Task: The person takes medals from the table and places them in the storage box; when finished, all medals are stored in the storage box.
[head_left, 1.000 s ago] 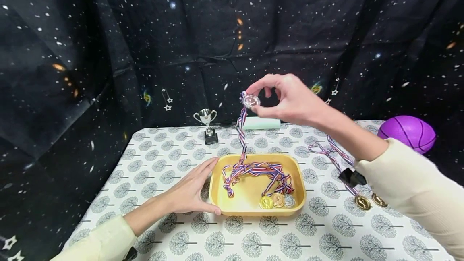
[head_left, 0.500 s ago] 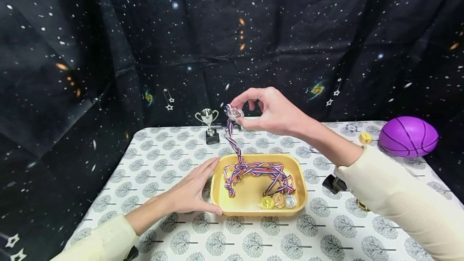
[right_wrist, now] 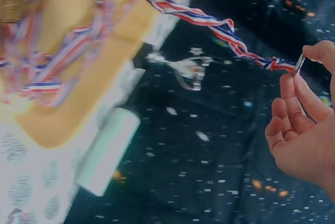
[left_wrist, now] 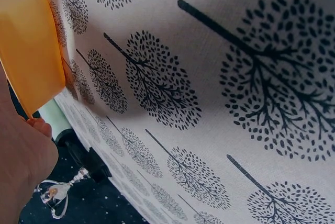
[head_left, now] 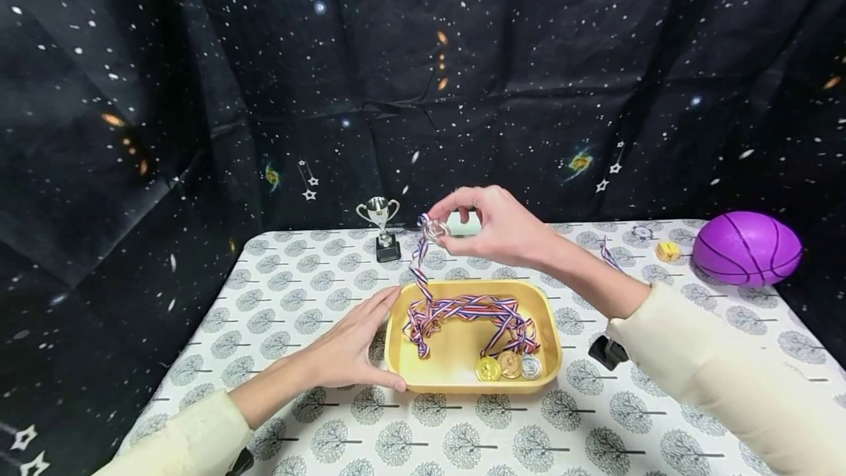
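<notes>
Silver in colour, the medal is pinched between the thumb and fingertips of the right hand, held in the air above the far edge of the yellow tray. Its red, white and blue ribbon hangs down from the medal into the tray, where it joins a loose heap of the same striped ribbon across the tray's middle. In the right wrist view the medal shows edge-on at the fingertips, the ribbon running off toward the tray. Three more medals, two gold and one silver, lie side by side against the tray's near wall. The left hand rests on the table with straight, relaxed fingers laid along the tray's left wall and the thumb at its near left corner, gripping nothing. The tray sits about the middle of the table, whose cloth is printed with grey trees. A small silver trophy cup stands near the far edge of the table. A purple ball lies at the far right corner, with a small yellow cube just beside it.
</notes>
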A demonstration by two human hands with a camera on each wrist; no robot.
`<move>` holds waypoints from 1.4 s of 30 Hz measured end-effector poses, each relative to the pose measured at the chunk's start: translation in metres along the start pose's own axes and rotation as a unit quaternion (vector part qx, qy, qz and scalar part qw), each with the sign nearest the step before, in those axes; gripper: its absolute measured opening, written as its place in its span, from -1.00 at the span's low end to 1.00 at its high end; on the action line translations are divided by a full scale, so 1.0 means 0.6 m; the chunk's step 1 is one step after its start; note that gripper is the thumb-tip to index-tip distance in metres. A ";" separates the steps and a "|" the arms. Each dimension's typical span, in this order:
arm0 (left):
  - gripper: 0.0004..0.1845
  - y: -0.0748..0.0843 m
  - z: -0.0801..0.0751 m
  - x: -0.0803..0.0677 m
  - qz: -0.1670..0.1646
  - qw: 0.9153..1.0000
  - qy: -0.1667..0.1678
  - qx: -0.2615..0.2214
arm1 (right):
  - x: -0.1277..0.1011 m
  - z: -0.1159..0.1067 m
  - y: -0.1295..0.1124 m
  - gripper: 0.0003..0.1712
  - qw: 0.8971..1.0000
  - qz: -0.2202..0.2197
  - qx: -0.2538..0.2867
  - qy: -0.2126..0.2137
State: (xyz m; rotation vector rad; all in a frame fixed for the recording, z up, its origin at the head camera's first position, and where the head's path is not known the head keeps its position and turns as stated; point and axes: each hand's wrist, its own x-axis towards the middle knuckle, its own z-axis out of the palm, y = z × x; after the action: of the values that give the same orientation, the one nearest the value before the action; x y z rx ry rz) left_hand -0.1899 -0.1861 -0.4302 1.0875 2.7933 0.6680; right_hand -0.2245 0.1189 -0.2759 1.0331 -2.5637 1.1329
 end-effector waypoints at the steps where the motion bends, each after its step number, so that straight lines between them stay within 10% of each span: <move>1: 0.57 0.000 0.000 0.000 0.000 1.000 0.000 -0.001 | -0.006 0.006 0.008 -0.65 1.000 0.006 -0.004 -0.001; 21: 0.58 -0.001 0.002 0.002 -0.002 1.000 0.001 0.003 | -0.124 0.066 0.103 -0.59 0.988 0.104 -0.086 -0.069; 42: 0.58 0.002 -0.002 0.003 -0.007 1.000 -0.007 0.007 | -0.187 0.148 0.118 -0.60 0.983 0.083 -0.122 -0.113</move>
State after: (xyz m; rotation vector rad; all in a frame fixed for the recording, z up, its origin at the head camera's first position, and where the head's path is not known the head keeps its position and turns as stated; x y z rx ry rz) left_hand -0.1907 -0.1844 -0.4281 1.0691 2.7953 0.6365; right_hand -0.1749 0.1499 -0.4244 0.9514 -2.9233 0.7409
